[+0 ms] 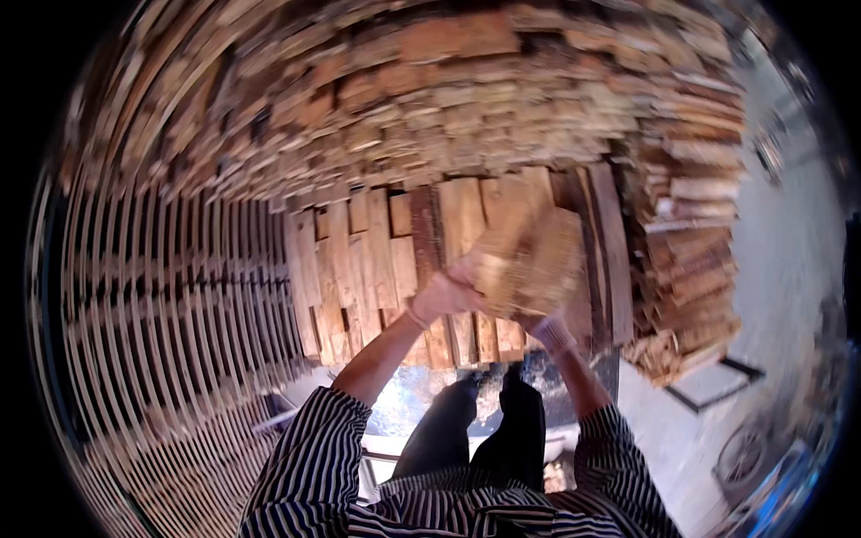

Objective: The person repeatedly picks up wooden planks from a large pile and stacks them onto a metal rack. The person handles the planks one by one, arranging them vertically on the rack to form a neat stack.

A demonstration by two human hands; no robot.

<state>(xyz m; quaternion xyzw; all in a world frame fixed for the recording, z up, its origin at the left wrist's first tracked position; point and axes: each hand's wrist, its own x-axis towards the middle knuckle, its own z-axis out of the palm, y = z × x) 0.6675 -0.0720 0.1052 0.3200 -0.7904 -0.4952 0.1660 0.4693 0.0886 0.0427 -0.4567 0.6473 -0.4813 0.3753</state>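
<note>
Two or so short wooden boards [529, 264], smeared by motion, are held up in front of me above a layer of planks. My left hand [441, 296], in a pale glove, grips their left side. Under their lower right edge is my right hand [549, 330], also gloved; the boards hide most of its fingers, but it supports them from below. Beneath lies a stack of planks [363, 269] set side by side, with gaps and uneven ends. One darker plank [425, 233] stands out among the pale ones.
A high wall of stacked boards [430, 117] rises behind the planks. On the left are rows of thin slats [170, 314]. More piled boards [695, 260] stand at right, beside a grey floor [780, 242] with a black frame [717, 394] and a wheel [743, 455].
</note>
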